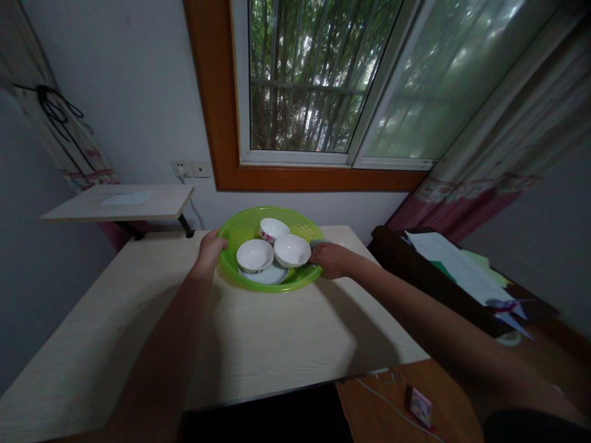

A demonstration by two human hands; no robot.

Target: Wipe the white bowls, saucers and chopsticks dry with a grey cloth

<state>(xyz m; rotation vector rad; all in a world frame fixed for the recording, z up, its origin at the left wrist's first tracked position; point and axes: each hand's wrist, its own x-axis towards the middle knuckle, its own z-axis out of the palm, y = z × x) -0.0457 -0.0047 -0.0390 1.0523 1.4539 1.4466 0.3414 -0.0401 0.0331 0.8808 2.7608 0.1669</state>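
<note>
A round green plastic basket is at the far side of the pale wooden table. Inside it, three white bowls stand upright close together, one with a pink pattern on its outside. Under the front bowls lies a white plate. My left hand is closed on the basket's left rim, thumb over the edge. On the right side, my right hand grips the rim. A small greyish thing shows by its fingers, and I cannot make out what it is.
A raised shelf with a sheet of paper stands at the table's back left. Behind is a wood-framed window. Papers lie on a dark piece of furniture to the right. Below, a small pink box rests on a brown surface beside a cable.
</note>
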